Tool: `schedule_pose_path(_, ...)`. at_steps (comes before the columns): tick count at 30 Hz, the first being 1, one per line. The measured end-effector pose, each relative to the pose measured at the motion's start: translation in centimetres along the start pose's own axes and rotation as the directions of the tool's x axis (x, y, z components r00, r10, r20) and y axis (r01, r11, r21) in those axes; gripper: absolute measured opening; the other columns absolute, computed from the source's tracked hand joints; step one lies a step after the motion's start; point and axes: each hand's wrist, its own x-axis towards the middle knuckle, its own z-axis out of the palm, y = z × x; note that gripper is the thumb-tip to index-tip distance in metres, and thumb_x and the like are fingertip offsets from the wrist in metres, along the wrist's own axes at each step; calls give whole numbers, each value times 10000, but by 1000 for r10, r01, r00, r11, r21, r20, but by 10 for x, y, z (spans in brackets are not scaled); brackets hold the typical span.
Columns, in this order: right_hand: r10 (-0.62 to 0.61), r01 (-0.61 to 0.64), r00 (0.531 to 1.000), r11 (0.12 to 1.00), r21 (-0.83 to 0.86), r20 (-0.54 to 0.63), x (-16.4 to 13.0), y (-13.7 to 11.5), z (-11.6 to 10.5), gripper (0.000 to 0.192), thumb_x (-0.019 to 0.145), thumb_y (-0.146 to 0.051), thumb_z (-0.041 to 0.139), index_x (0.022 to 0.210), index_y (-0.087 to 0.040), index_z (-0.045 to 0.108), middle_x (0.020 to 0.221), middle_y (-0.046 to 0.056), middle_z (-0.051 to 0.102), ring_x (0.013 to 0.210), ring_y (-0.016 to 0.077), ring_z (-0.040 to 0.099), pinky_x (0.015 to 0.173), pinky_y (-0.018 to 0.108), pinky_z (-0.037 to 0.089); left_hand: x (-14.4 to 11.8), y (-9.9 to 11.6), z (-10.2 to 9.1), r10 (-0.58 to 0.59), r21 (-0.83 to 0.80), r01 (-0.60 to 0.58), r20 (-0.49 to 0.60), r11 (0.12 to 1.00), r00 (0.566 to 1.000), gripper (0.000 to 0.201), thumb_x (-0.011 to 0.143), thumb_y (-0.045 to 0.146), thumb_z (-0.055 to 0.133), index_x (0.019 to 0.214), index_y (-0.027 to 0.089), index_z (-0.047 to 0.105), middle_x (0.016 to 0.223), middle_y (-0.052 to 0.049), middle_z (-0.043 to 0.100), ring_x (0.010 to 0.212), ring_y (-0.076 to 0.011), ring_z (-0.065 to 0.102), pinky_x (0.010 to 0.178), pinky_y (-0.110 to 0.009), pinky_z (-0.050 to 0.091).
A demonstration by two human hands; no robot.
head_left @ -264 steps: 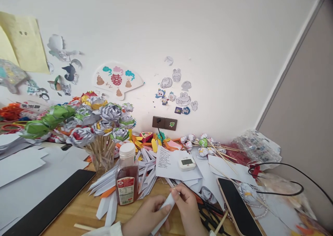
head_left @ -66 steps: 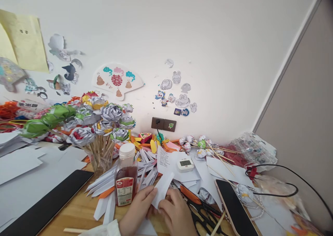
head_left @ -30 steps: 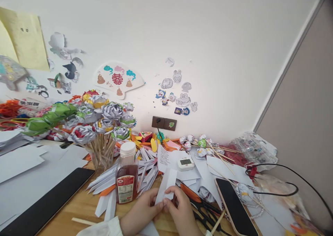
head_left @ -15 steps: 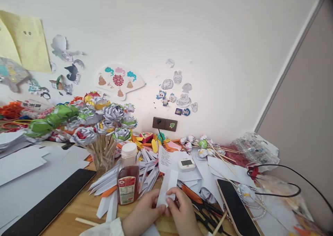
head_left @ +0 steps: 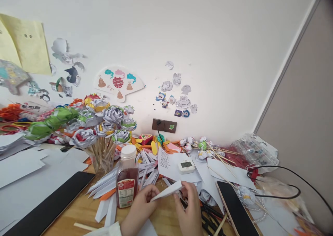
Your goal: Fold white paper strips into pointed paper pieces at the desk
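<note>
Both hands (head_left: 166, 208) pinching folded paper strip (head_left: 168, 191), bottle (head_left: 127, 178) left, scissors (head_left: 205, 215) right.

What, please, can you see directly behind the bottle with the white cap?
Behind the bottle lie folded white paper strips, fanned on the wooden desk; the jar of paper flowers stands behind-left. Whatever sits straight behind the bottle's body is covered.

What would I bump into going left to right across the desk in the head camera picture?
Black tablet → jar of paper flowers → sauce bottle → left hand → folded white paper → right hand → phone → black cable.
</note>
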Motion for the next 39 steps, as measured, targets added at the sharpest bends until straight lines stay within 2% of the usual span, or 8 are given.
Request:
schedule_pose_path(4,-163,159,987,975,-153,-11,1,1,-1,435,729,-162,496,1146,-219,385,1078,112,429,1015,250,410,827,394,367,-3,2,1,64,53,-64,-5,997,998,32,582,176,490,557,172,472,532,55,425,547,-115,405,520,-213,320)
schedule_pose_path(9,-173,166,985,969,-182,-23,4,3,-4,515,723,-135,474,1206,-242,330,1057,104,426,989,257,415,786,392,381,-4,-1,2,45,93,-43,-19,995,999,51,563,150,506,549,172,461,516,62,410,529,-111,382,495,-208,290)
schedule_pose_path(13,-160,165,986,970,-179,45,7,1,-8,110,737,-189,485,805,-211,568,788,54,467,765,206,474,651,324,407,-1,-3,0,54,117,-46,-61,992,997,198,609,285,542,512,189,399,503,70,361,522,-110,358,498,-213,287)
schedule_pose_path(15,-160,171,984,972,-165,73,8,-3,-8,161,758,-209,460,619,-190,539,689,35,452,678,180,465,599,298,396,1,-6,-2,72,108,-61,-106,992,992,289,631,387,537,502,198,360,502,74,323,513,-106,341,497,-213,292)
schedule_pose_path(18,-198,207,971,976,-62,131,7,-8,-5,250,776,-211,408,552,-183,513,623,25,455,620,163,464,566,278,391,2,-9,-4,105,61,-98,-136,993,985,301,687,446,470,544,202,364,536,63,337,535,-114,359,517,-214,322)
schedule_pose_path(21,-195,181,962,979,91,193,5,-10,-3,241,787,-216,385,635,-185,570,635,30,511,618,159,504,582,267,416,0,-12,-3,117,72,-109,-110,991,987,264,738,424,406,595,202,395,577,45,393,576,-131,398,553,-223,354)
schedule_pose_path(26,-60,18,977,979,205,202,0,-4,1,304,740,-244,491,1036,-195,541,729,36,608,612,156,565,554,224,458,-3,-12,2,119,141,-117,-7,983,993,226,740,379,431,605,198,445,612,19,477,619,-145,443,602,-230,378)
schedule_pose_path(39,54,-100,967,980,175,249,0,-3,4,290,710,-148,464,975,-198,569,660,20,572,587,149,555,557,217,464,-8,-4,7,-46,-72,58,156,996,987,322,671,516,451,588,205,445,502,42,435,454,-117,446,411,-210,370)
